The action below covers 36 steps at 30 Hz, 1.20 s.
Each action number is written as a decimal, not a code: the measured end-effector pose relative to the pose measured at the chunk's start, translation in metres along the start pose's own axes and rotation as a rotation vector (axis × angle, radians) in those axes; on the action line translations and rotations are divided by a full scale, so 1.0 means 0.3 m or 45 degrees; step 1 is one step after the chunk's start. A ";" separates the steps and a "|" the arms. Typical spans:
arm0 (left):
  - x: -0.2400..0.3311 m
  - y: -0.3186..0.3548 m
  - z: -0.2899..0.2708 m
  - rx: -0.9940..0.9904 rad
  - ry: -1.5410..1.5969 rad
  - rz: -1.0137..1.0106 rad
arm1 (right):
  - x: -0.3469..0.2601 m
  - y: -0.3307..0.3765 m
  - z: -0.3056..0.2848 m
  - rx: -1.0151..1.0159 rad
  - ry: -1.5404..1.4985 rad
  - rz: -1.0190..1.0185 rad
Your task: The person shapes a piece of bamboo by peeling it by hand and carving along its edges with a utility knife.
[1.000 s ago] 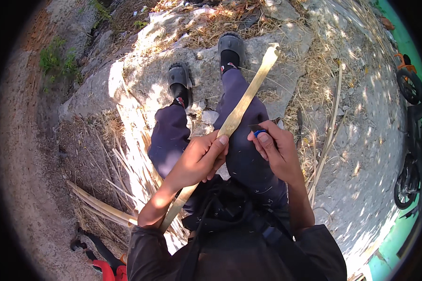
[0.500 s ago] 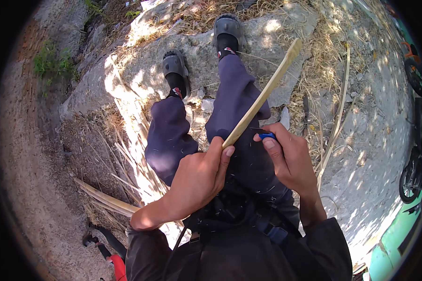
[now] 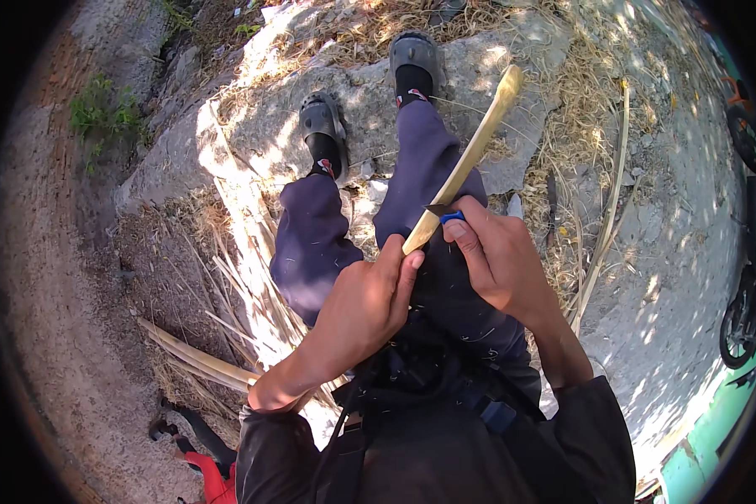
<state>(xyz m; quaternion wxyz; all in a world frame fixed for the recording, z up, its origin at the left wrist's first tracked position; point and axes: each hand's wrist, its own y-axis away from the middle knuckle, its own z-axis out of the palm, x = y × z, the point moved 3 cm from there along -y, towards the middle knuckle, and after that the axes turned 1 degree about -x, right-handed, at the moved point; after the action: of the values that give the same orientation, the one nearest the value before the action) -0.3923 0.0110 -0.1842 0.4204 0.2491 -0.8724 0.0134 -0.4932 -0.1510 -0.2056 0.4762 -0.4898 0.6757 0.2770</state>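
Note:
My left hand (image 3: 361,302) is closed round the near end of a pale bamboo strip (image 3: 470,160), thumb along its side. The strip slants up and to the right over my legs, its far end rounded. In my right hand (image 3: 504,260) is a small knife (image 3: 452,217) with a blue handle, mostly hidden by the fingers. Its short dark blade lies against the strip, a little beyond my left fingers. Small pale shavings dot my dark trousers (image 3: 412,143).
A pile of split strips (image 3: 256,260) lies left of my legs, with longer pieces (image 3: 197,353) nearer me. Another long strip (image 3: 617,176) rests on the ground at right, among curled shavings (image 3: 575,109). A person in red (image 3: 214,479) is at lower left. Motorbike wheels (image 3: 739,323) stand far right.
My right hand has moved left, bringing the knife blade onto the strip. The strip has tilted slightly more upright, and its far end has shifted left. My left hand keeps its hold.

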 end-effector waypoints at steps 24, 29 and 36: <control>-0.041 -0.023 -0.028 -0.262 0.936 -0.300 | -0.013 0.011 -0.054 0.021 -0.196 0.165; -0.039 -0.025 -0.043 -0.342 1.091 -0.453 | -0.020 0.020 -0.052 0.021 -0.016 -0.051; -0.012 -0.039 -0.037 -0.411 1.150 -0.394 | -0.008 0.041 -0.054 0.065 -0.509 0.168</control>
<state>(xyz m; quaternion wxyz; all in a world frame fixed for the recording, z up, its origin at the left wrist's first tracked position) -0.3770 0.0051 -0.1819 0.7862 0.2767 -0.5471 -0.0777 -0.5105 -0.1591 -0.1982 0.5938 -0.3677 0.6052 0.3820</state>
